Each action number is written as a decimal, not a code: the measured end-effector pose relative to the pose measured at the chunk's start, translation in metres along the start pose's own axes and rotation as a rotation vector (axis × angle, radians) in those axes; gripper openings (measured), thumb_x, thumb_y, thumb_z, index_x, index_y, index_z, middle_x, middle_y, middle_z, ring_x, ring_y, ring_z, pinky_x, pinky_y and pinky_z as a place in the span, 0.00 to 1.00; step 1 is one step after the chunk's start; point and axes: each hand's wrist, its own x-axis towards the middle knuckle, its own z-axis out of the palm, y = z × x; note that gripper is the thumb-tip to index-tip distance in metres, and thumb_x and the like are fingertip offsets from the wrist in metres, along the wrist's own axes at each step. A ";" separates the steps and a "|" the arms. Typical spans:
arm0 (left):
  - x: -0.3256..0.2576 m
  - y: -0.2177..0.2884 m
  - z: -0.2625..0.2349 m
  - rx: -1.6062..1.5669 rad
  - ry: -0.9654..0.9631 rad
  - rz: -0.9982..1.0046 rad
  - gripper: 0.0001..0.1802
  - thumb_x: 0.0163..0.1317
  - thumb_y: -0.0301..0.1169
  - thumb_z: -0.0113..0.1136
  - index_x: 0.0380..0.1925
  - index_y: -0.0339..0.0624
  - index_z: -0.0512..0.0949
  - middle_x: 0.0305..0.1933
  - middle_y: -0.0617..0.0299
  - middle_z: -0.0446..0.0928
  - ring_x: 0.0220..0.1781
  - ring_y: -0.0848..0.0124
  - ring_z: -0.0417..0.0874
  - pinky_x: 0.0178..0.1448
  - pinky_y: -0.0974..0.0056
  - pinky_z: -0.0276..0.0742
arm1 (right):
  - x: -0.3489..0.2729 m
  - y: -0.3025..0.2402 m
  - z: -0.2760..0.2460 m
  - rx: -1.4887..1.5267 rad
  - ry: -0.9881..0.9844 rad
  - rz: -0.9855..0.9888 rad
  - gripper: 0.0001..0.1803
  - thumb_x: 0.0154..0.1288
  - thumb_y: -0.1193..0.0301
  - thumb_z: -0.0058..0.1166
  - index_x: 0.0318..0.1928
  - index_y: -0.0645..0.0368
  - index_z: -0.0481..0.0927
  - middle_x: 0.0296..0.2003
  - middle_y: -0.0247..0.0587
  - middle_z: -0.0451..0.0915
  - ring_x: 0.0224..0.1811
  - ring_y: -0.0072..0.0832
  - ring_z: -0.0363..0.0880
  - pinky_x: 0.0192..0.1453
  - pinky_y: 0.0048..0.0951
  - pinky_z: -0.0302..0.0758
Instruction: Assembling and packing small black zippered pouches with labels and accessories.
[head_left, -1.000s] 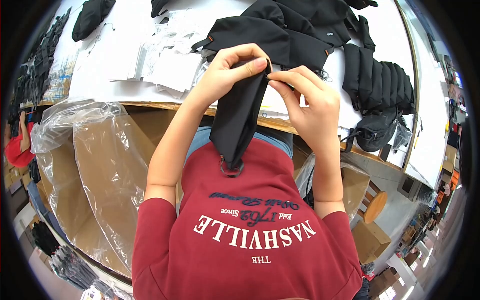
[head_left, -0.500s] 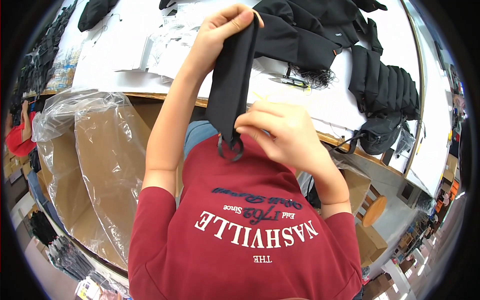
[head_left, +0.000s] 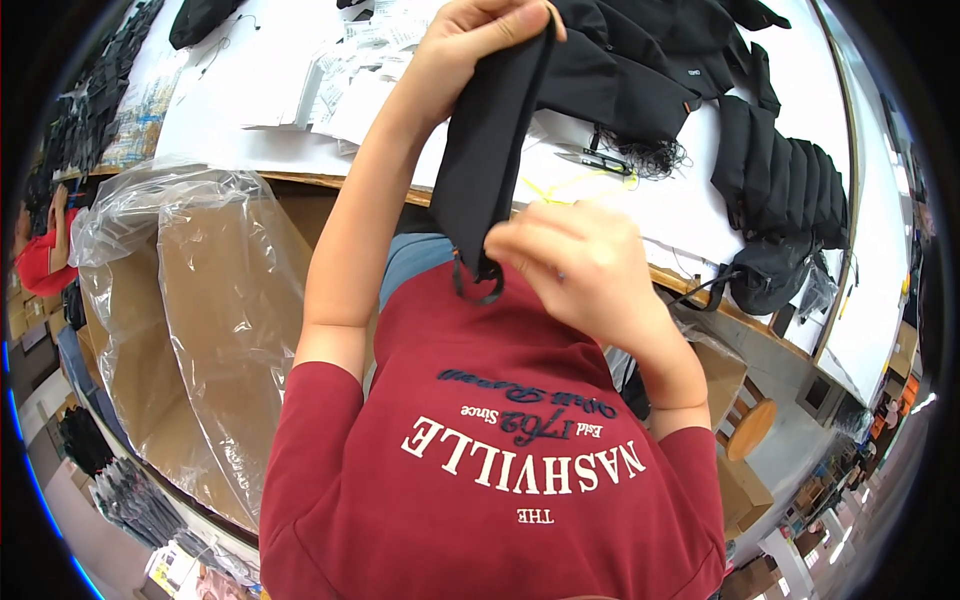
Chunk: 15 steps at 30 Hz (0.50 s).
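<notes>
Head view: both hands held a black fabric strip upright above the white surface (head_left: 300,90).
I saw left hand (head_left: 480,35) fingers clamped on the black strip (head_left: 490,150) top; right hand (head_left: 575,265) fingers pinched its lower end near a dark ring (head_left: 478,290).

Lined box (head_left: 200,330) left, garment stack (head_left: 780,180) right on table (head_left: 250,90).

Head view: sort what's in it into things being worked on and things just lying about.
In hand:
- black fabric piece, top pinched by the left hand, lower end held by the right hand

Lying about:
- black garments
- stacked black pieces
- white paper tags
- snips
- plastic-lined cardboard box
</notes>
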 end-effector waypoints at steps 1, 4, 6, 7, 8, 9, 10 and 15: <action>0.001 0.002 0.006 -0.004 -0.001 -0.001 0.12 0.68 0.40 0.55 0.32 0.45 0.79 0.29 0.72 0.76 0.31 0.83 0.71 0.37 0.78 0.63 | 0.003 0.003 -0.003 -0.001 0.000 0.004 0.03 0.53 0.74 0.61 0.30 0.55 0.80 0.23 0.31 0.76 0.22 0.30 0.77 0.25 0.29 0.71; 0.002 0.004 0.017 0.091 -0.071 -0.013 0.12 0.67 0.41 0.57 0.32 0.45 0.79 0.29 0.72 0.75 0.31 0.83 0.70 0.36 0.77 0.63 | 0.017 0.007 -0.013 -0.053 0.147 0.072 0.03 0.52 0.72 0.62 0.27 0.54 0.80 0.22 0.30 0.75 0.22 0.29 0.76 0.25 0.29 0.70; -0.002 0.009 0.021 -0.006 0.021 -0.226 0.13 0.67 0.41 0.56 0.32 0.45 0.79 0.29 0.72 0.75 0.31 0.83 0.70 0.36 0.77 0.63 | 0.021 0.003 -0.015 -0.038 0.145 0.076 0.03 0.53 0.72 0.62 0.28 0.54 0.80 0.22 0.31 0.76 0.22 0.30 0.76 0.25 0.29 0.70; -0.004 0.012 0.022 -0.097 0.121 -0.439 0.13 0.67 0.41 0.56 0.32 0.45 0.79 0.29 0.72 0.74 0.31 0.83 0.70 0.36 0.77 0.63 | 0.022 0.001 -0.015 -0.017 0.136 0.075 0.03 0.53 0.73 0.62 0.28 0.55 0.80 0.22 0.31 0.76 0.22 0.31 0.76 0.25 0.29 0.70; -0.002 0.009 0.019 -0.096 0.122 -0.437 0.13 0.67 0.41 0.56 0.32 0.45 0.79 0.29 0.72 0.74 0.31 0.83 0.70 0.36 0.77 0.63 | 0.021 0.001 -0.015 -0.017 0.135 0.072 0.03 0.53 0.73 0.62 0.28 0.55 0.80 0.22 0.31 0.76 0.22 0.31 0.76 0.25 0.29 0.70; 0.000 0.002 0.013 -0.056 0.046 -0.223 0.13 0.68 0.42 0.55 0.33 0.44 0.79 0.29 0.72 0.74 0.31 0.83 0.70 0.36 0.77 0.63 | 0.019 0.001 -0.014 0.029 0.082 0.106 0.04 0.53 0.73 0.62 0.29 0.56 0.80 0.24 0.32 0.76 0.22 0.32 0.76 0.26 0.30 0.70; 0.002 0.000 0.011 -0.019 -0.033 -0.011 0.14 0.68 0.42 0.54 0.33 0.44 0.79 0.29 0.71 0.74 0.31 0.83 0.70 0.36 0.77 0.63 | 0.016 0.002 -0.012 0.075 0.029 0.143 0.04 0.54 0.73 0.62 0.30 0.57 0.80 0.25 0.34 0.77 0.22 0.33 0.76 0.26 0.30 0.71; 0.001 0.022 0.035 0.031 0.417 -0.299 0.15 0.69 0.43 0.53 0.35 0.42 0.77 0.29 0.69 0.74 0.31 0.81 0.72 0.37 0.75 0.66 | 0.001 0.014 -0.003 0.142 0.033 0.258 0.04 0.57 0.77 0.58 0.34 0.59 0.77 0.29 0.38 0.77 0.24 0.35 0.77 0.27 0.30 0.72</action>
